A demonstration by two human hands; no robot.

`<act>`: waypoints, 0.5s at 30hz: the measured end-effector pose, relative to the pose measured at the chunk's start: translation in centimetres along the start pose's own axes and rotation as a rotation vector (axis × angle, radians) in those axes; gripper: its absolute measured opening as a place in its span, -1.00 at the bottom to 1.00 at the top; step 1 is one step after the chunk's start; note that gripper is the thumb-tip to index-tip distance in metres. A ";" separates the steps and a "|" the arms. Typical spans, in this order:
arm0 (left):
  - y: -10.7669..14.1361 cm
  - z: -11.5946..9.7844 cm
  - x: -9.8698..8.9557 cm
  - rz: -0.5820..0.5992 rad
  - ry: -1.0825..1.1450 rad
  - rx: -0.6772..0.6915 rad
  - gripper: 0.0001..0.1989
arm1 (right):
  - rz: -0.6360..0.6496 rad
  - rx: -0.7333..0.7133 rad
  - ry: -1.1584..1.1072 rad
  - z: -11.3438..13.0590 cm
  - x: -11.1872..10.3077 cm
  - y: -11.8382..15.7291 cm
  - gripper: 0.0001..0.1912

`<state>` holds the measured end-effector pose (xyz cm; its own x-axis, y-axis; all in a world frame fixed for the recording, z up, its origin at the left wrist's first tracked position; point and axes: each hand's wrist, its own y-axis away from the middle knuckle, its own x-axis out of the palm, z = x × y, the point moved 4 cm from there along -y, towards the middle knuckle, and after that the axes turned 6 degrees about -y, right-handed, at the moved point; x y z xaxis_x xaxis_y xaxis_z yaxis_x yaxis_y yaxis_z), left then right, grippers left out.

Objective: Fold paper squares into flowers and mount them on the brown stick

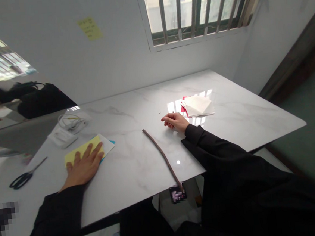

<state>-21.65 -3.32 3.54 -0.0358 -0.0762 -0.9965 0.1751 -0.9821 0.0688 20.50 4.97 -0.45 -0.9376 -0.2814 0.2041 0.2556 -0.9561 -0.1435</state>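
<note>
My left hand [85, 165] lies flat with fingers spread on a small stack of paper, a yellow sheet [88, 144] on top. White and blue sheets [108, 145] stick out beneath it on the right. My right hand [177, 122] is above the table, fingers curled in; whatever they hold, if anything, is hidden. Two tiny specks [159, 113] lie just beyond its fingers. A thin brown stick [161, 151], slightly bent, rests between my hands, its near end at the table's front edge by a blurred-out patch. White folded papers [198, 106] over red ones lie behind my right hand.
Black-handled scissors [24, 179] lie left of my left hand. A white box-shaped item [62, 137] and a coiled white cable [72, 121] are behind it. The marble-patterned table [140, 172] meets the wall, which bears a yellow note [90, 28] and a barred window [191, 9].
</note>
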 end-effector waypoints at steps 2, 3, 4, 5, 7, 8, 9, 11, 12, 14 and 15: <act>-0.1 -0.4 -0.4 -0.036 -0.025 0.017 -0.30 | -0.017 0.002 0.011 0.1 0.1 0.1 -0.66; -0.1 -0.6 -0.6 -0.063 -0.037 0.037 -0.32 | -0.027 0.005 0.017 0.2 0.1 0.1 -0.66; -0.1 -0.8 -0.7 -0.086 -0.045 0.063 -0.34 | -0.036 0.009 0.020 0.2 0.1 0.2 -0.67; -0.2 -0.9 -0.8 -0.105 -0.048 0.087 -0.35 | -0.044 0.010 0.024 0.3 0.2 0.2 -0.68; -0.4 -0.9 -0.6 -0.145 -0.041 0.096 -0.31 | -0.060 0.010 0.028 0.4 0.2 0.3 -0.70; -0.5 -0.7 -0.4 -0.158 -0.037 0.086 -0.27 | -0.069 0.007 0.029 0.4 0.3 0.3 -0.70; -0.6 -0.6 -0.2 -0.163 -0.036 0.072 -0.24 | -0.077 0.002 0.029 0.4 0.2 0.4 -0.70; -1.0 -0.3 0.3 -0.125 -0.048 0.056 -0.23 | -0.085 -0.007 0.022 0.3 0.2 0.4 -0.69; -1.1 -0.2 0.5 -0.094 -0.058 0.060 -0.24 | -0.083 -0.010 0.017 0.2 0.2 0.4 -0.69; -1.3 -0.1 0.6 -0.050 -0.074 0.067 -0.27 | -0.073 -0.015 0.006 0.1 0.2 0.4 -0.67; -1.4 0.0 0.6 -0.041 -0.072 0.062 -0.27 | -0.070 -0.019 0.000 0.0 0.1 0.3 -0.67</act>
<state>-21.88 -2.01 2.87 -0.1125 -0.0452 -0.9926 0.1113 -0.9933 0.0326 20.47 4.61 -0.44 -0.9531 -0.2134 0.2144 0.1845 -0.9718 -0.1469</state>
